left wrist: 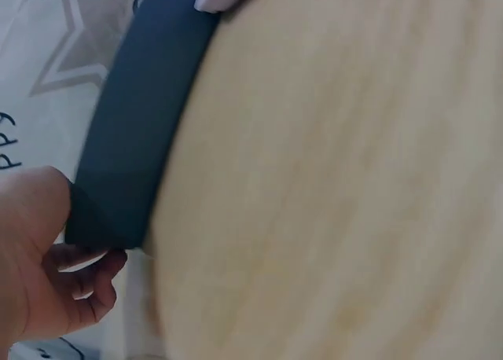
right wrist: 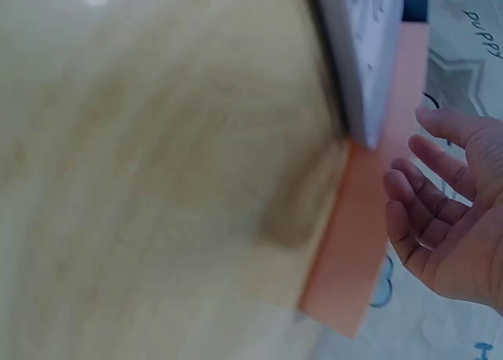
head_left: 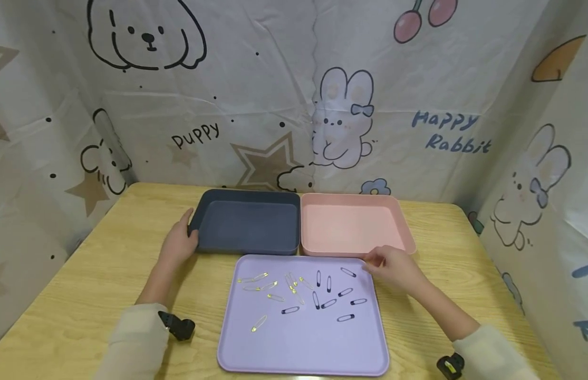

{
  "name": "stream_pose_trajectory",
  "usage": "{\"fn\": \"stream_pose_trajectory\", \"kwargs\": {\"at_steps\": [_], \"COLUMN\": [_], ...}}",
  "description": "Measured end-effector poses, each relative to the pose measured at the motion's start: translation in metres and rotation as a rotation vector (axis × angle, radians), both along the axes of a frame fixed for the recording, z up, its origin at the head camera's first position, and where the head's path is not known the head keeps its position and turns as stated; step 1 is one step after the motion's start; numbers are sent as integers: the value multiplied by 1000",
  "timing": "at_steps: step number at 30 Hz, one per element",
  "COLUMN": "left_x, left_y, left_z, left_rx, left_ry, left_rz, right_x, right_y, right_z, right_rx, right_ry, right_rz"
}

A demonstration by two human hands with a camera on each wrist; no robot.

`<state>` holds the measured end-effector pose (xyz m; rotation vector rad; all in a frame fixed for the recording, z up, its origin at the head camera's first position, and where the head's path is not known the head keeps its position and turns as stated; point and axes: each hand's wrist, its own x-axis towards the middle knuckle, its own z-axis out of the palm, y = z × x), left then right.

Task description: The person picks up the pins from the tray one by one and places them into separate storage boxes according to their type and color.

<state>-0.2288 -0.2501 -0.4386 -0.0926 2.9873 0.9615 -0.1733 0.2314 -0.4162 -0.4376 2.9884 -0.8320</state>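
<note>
My left hand (head_left: 178,240) rests against the left side of the dark blue tray (head_left: 248,248), its thumb by the near left corner. In the left wrist view, loosely bent fingers (left wrist: 98,285) touch the tray's end wall. Over the lilac tray's (head_left: 298,348) far right corner hovers my right hand (head_left: 393,266), fingers loosely bent and holding nothing. The pink tray (head_left: 350,224) lies just beyond it, side by side with the blue one. Gold safety pins (head_left: 276,298) lie scattered on the lilac tray's left part, black safety pins (head_left: 329,304) mostly on its right.
The three trays stand on a light wooden table (head_left: 431,316), the lilac one closest to me. A printed cloth (head_left: 270,100) hangs behind the table and along both sides. A small black device (head_left: 180,326) is worn at each wrist.
</note>
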Motion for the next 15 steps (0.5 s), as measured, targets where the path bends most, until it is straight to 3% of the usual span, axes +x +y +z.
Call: {"fn": "stream_pose_trajectory", "kwargs": {"at_steps": [7, 15], "left_x": [-3, -3], "left_y": [0, -3], "left_z": [-6, -11], "left_rx": [96, 152], "left_ry": [-62, -62], "left_rz": [22, -5], "right_x": [3, 3], "right_y": [-13, -24], "right_z": [-20, -24], "right_rx": [30, 107], "right_ry": [-41, -21], "right_rz": [5, -3]}}
